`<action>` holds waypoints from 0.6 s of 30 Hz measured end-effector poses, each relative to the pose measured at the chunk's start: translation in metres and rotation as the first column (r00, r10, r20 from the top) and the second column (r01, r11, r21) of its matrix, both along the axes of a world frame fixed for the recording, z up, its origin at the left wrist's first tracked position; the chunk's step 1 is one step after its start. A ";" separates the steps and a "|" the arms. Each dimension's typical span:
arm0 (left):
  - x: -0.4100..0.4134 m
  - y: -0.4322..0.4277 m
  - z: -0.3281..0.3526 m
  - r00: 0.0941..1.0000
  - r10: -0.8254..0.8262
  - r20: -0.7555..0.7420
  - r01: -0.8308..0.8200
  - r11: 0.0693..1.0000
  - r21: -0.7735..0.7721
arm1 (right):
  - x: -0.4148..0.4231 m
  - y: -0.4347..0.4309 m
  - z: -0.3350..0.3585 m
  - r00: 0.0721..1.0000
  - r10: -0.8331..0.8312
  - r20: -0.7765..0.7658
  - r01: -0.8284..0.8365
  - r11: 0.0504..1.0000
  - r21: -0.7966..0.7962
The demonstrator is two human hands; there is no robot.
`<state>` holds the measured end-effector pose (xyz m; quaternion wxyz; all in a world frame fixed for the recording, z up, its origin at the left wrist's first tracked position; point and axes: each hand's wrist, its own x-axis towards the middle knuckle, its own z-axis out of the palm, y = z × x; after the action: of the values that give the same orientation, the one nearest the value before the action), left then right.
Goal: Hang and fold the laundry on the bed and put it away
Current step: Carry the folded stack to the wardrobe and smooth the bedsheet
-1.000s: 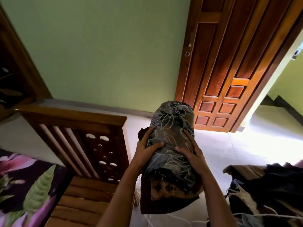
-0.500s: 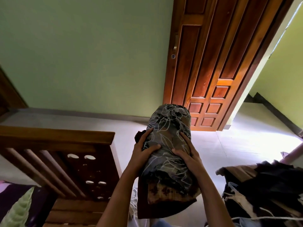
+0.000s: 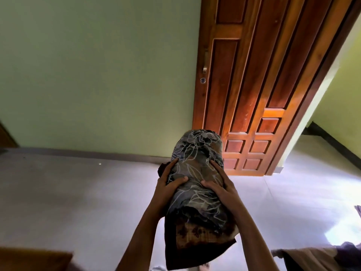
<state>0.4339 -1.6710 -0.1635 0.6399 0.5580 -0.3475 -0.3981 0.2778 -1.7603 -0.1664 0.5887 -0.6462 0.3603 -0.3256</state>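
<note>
Clasping laundry bundle (image 3: 197, 204); left hand (image 3: 168, 186), right hand (image 3: 222, 189).

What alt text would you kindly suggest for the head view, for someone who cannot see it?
The left hand and right hand grip a stack of folded clothes from either side, a floral-print piece on top, above a pale floor. Ahead are a green wall and an open wooden door.

Daylight enters through the open doorway (image 3: 322, 118) at the right and burns the floor (image 3: 293, 194) below it to white glare; the door (image 3: 254, 79) glows orange at mid-height. The wall (image 3: 97, 75) at the left is dim and evenly lit. The folded cloth bundle (image 3: 197, 173) reads dark against the floor. Straight lines lean and bow toward the frame edges; the lower corners are soft.
</note>
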 end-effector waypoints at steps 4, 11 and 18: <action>0.034 -0.089 0.020 0.993 0.099 -0.061 -0.100 0.995 -0.018 | 0.045 -0.104 0.020 0.994 0.106 0.004 -0.106 0.993 -0.050; 0.075 -0.207 0.047 0.978 0.205 -0.048 -0.207 0.978 -0.037 | 0.096 -0.241 0.050 0.971 0.239 0.022 -0.237 0.969 -0.064; 0.101 -0.257 0.039 0.971 0.235 -0.028 -0.233 0.970 0.070 | 0.118 -0.284 0.026 0.970 0.243 0.026 -0.242 0.970 -0.032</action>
<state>0.5346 -1.9275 -0.1246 0.6697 0.6087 -0.2544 -0.3409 0.3956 -2.0443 -0.1406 0.6198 -0.6890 0.2652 -0.2660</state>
